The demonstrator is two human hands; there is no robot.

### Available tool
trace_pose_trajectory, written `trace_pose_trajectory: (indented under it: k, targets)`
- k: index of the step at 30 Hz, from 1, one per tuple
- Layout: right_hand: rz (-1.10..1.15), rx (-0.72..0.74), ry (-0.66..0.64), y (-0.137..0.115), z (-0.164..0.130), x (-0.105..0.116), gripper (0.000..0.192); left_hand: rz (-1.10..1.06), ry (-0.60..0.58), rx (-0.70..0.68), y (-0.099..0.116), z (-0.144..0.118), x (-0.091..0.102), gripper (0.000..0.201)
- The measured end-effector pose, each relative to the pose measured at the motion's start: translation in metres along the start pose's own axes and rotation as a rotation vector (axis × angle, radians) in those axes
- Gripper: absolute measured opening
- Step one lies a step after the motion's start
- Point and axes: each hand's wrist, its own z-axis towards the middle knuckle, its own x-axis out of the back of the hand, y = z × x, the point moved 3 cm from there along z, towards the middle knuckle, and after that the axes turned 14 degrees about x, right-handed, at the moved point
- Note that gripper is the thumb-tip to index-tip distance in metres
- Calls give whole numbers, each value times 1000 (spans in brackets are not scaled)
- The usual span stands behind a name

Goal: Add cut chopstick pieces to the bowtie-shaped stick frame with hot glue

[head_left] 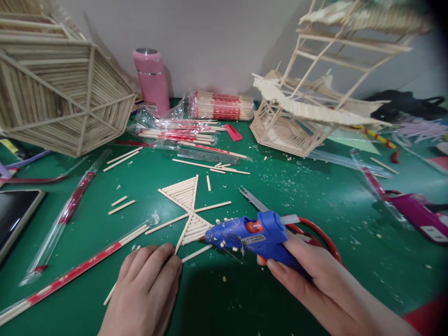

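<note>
My right hand (308,275) is wrapped round a blue hot glue gun (245,233), with a clear glue stick poking out of its back. The nozzle points left and meets the lower filled wedge of a wooden stick frame (192,213). This frame lies flat on the table, its sticks crossing at one centre; the upper wedge is also filled with short sticks. My left hand (147,284) rests at the frame's lower left with fingers curled and close together. From its fingertips a thin wooden stick (196,253) sticks out; the grip itself is hidden under the hand.
Red-handled scissors (254,199) lie behind the glue gun. Stick-built models stand left (87,109) and right (290,126). Between them are a pink bottle (152,81) and bundled sticks (222,106). A wrapped stick pack (80,268), a dark-screened device (17,219) and a purple tool (420,214) flank the hands.
</note>
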Motion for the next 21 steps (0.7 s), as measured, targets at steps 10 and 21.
trace_pose_trajectory:
  k: [10,21]
  targets:
    - [-4,26,44,-5,3,-2,38,6,26,-22,1,0,-1,17]
    - [-10,1,63,-4,0,-2,36,-61,33,133,5,2,1,22]
